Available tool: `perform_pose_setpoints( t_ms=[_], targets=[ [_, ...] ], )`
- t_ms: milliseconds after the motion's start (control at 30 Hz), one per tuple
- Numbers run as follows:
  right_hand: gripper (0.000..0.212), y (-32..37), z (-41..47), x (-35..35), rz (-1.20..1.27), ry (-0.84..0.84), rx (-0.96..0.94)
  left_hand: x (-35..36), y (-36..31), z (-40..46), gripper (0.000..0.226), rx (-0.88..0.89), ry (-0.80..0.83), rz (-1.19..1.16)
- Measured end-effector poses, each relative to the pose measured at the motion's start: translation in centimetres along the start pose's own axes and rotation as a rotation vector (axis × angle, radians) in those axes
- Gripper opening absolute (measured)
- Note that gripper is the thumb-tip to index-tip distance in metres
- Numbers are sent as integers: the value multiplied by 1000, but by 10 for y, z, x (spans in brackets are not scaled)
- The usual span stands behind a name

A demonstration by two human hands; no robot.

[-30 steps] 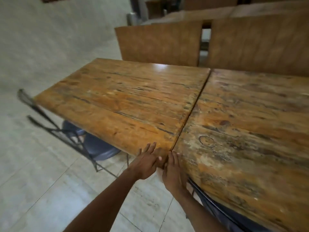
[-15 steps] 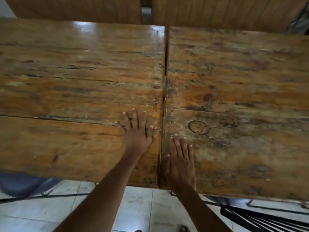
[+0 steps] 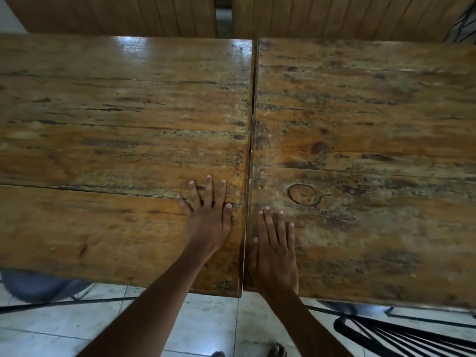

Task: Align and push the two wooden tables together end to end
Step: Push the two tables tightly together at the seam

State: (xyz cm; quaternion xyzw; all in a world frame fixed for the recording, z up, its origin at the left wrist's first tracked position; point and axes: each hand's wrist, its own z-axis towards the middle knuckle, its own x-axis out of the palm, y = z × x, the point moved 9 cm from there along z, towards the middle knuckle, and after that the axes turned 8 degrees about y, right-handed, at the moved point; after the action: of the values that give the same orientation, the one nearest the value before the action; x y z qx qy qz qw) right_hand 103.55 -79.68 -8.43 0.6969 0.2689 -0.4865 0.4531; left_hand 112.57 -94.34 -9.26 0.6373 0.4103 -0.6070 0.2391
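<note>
So here's where I'm at, everything measured off the seam (image 3: 251, 140) between the two tops. Left of it is the left desk (image 3: 116, 124), long axis running sideways away from the seam. My left hand (image 3: 208, 220) lies flat on it just beside the seam, fingers (image 3: 209, 188) spread wide, holding nothing. The seam itself is a thin dark line running straight away from me; the two ends look to be touching or nearly so, and the near edges look close to flush, with the left corner maybe a hair nearer me. Right of the seam my right hand (image 3: 274, 253) is flat too, fingers (image 3: 268, 222) closer together and empty, thumb right along the seam, sitting nearer my edge than the left one. The right desk (image 3: 360, 124) runs off the other way. I'd guess only a small nudge is left. Wooden bench backs (image 3: 116, 14) sit beyond both desks, and a black metal chair (image 3: 401, 336) is down on the tiled floor (image 3: 206, 320) right of the seam, so it could catch a leg.
</note>
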Motion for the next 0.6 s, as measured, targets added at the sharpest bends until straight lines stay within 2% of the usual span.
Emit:
perform_pose_setpoints(
  t_ms=[433, 600],
  targets=[
    [58, 1, 0, 1, 1, 26, -12, 0, -3, 3, 60, -29, 44, -33],
    [58, -1, 1, 3, -5, 25, -9, 10, -19, -51, 59, 100, 79, -1]
  ],
)
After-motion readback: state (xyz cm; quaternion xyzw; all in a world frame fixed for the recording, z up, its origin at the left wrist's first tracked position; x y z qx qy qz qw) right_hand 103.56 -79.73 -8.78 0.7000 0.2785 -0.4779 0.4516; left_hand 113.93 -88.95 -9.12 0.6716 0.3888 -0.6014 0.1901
